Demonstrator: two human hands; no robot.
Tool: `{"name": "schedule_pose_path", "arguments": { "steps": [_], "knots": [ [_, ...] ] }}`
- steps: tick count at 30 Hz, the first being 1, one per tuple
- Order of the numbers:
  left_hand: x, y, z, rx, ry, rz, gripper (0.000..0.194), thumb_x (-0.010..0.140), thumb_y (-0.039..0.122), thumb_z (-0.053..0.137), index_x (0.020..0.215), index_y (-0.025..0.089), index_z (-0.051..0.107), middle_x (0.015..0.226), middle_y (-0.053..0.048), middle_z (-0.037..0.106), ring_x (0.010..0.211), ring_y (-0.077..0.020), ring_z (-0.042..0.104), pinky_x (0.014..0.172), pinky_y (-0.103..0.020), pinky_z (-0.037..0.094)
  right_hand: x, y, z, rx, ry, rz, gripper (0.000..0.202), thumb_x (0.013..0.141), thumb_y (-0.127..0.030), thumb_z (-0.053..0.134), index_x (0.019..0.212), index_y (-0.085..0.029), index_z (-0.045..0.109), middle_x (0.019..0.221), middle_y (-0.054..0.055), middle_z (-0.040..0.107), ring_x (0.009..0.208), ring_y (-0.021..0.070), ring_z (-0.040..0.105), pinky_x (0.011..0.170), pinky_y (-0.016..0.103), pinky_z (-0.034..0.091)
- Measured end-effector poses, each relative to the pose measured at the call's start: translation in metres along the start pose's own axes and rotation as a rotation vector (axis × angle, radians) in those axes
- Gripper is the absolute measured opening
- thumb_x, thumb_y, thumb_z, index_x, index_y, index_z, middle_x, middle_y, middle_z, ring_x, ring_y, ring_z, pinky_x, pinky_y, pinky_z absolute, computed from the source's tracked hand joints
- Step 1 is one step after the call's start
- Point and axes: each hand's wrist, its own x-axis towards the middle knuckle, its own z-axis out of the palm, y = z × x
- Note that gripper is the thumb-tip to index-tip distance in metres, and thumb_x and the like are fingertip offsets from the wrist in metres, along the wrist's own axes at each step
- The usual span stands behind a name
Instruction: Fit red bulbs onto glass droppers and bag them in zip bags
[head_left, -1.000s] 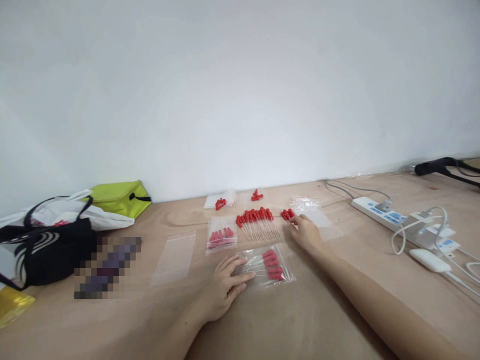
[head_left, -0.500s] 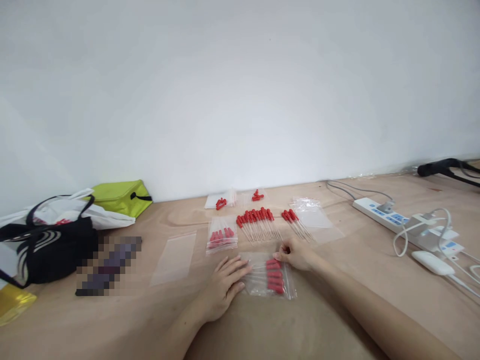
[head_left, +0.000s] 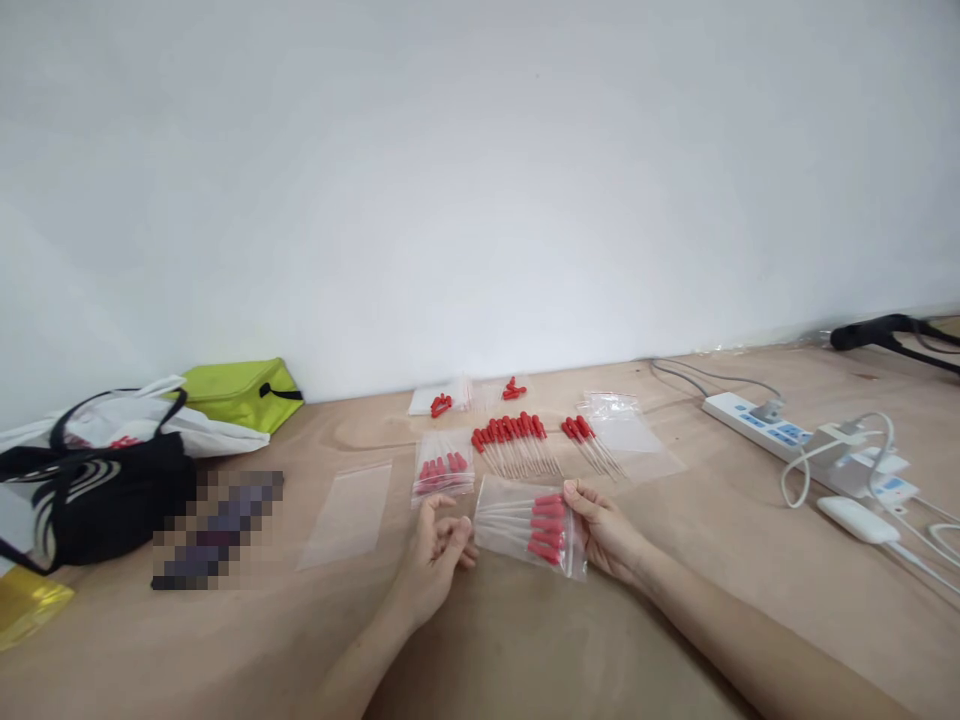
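Note:
A clear zip bag holds several droppers with red rubber bulbs lying side by side. My right hand grips the bag at its right, zip-side edge, thumb on top and fingers underneath. Just off the bag's left edge is my left hand, fingers loosely bent and apart from the thumb, with nothing seen in it. Behind the held bag, a row of loose droppers lies on the table, with a smaller group of droppers to its right. Another filled zip bag lies beyond my left hand.
An unfilled clear bag lies to the left, and more clear bags lie at the back right. Loose red bulbs sit near the wall. A power strip with cables is on the right; a black bag and a green bag are left.
My right hand has taken hold of the filled bag and raised its right side off the table. My left hand has come off the bag, its flat fingers now bent.

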Motion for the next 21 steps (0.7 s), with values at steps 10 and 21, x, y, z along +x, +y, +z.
{"name": "schedule_pose_path", "arguments": {
  "steps": [10,21],
  "knots": [
    [-0.016,0.023,0.036,-0.464,-0.154,-0.23,0.051,0.072,0.05,0.058,0.113,0.021,0.046,0.1,-0.007,0.061,0.091,-0.0198,0.061,0.083,-0.036,0.047,-0.012,0.015,0.018,0.0,0.034,-0.044,0.037,0.06,-0.042,0.071,0.063,-0.02,0.041,0.063,-0.003,0.058,0.06,0.0118,0.057,0.058,0.027,0.047],
    [0.034,0.043,-0.038,-0.256,0.279,-0.16,0.049,0.057,0.022,0.072,0.1,0.022,0.048,0.082,0.003,0.062,0.061,-0.0088,0.061,0.059,-0.019,0.049,-0.021,-0.007,-0.008,-0.259,-0.181,0.145,0.032,0.059,-0.034,0.074,0.067,-0.015,0.049,0.079,0.0,0.06,0.064,0.0088,0.06,0.064,0.024,0.048]
  ]
}}
